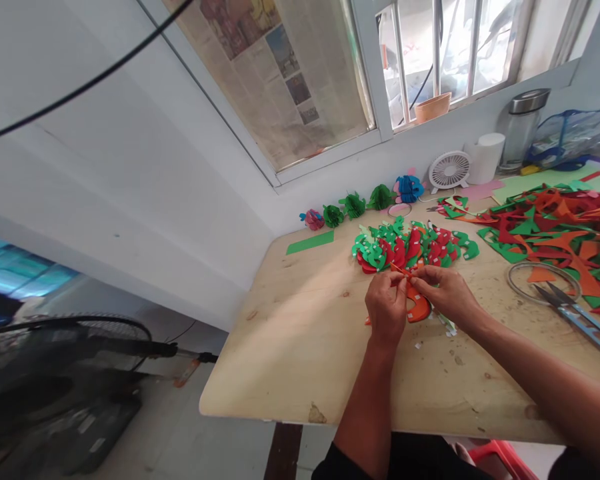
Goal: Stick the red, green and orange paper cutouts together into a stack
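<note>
My left hand [386, 305] and my right hand [449, 291] meet over the table, fingertips pinched together on a small orange paper piece [399, 269]. Between and just below them lies an orange paper cutout [420, 308] with small white squares on it. Right behind my fingers is a heap of curved cutouts, green ones [373, 250] and red ones [399, 250], many bearing white squares. Small white paper bits [451, 329] are scattered below my right hand. My fingers cover part of the held piece.
Scissors [573, 313] and a metal ring [513, 283] lie at the right, beside a large pile of paper scraps [570, 227]. Along the wall stand green paper figures [354, 205], a blue one [409, 189], a small white fan [450, 171] and a glass bottle [520, 137]. A green strip [310, 243] lies at the far left.
</note>
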Demonstrator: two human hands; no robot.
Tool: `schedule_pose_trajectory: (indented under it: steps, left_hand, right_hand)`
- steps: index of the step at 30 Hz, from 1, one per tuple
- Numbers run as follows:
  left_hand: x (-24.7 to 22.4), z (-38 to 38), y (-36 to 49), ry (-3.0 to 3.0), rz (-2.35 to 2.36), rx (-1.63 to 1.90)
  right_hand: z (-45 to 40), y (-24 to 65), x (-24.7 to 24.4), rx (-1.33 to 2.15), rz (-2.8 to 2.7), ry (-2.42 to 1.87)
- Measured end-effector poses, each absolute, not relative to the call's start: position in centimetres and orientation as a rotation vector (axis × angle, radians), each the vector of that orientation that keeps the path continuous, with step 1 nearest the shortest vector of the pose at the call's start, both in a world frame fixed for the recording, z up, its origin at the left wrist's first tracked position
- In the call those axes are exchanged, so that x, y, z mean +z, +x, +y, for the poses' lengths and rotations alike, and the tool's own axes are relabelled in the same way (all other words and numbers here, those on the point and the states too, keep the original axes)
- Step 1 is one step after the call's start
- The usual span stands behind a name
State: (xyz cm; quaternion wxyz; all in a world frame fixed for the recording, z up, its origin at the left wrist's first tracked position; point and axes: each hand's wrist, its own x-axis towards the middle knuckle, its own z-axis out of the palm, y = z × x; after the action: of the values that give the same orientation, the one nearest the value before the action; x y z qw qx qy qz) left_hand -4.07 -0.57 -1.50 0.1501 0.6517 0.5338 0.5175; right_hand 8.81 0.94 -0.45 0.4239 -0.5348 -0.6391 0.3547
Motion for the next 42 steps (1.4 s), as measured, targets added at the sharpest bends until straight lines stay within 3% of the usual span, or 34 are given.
schedule_pose_trajectory:
  steps: [25, 36, 42]
  left_hand:
    - [-0.9, -0.7, -4.1, 1.997, 1.655, 1.443]
    - [-1.1, -0.7, -4.2, 1.685, 1.567, 1.464]
    - [-1.1, -0.6, -4.0, 1.388, 1.362, 1.519]
  right_hand:
    - [0.5, 8.7, -0.4, 0.704, -1.792, -1.390]
    - [0.7, 8.8, -0.3, 0.807, -1.735, -1.310]
    - [0.7, 8.8, 0.4, 1.042, -1.539, -1.253]
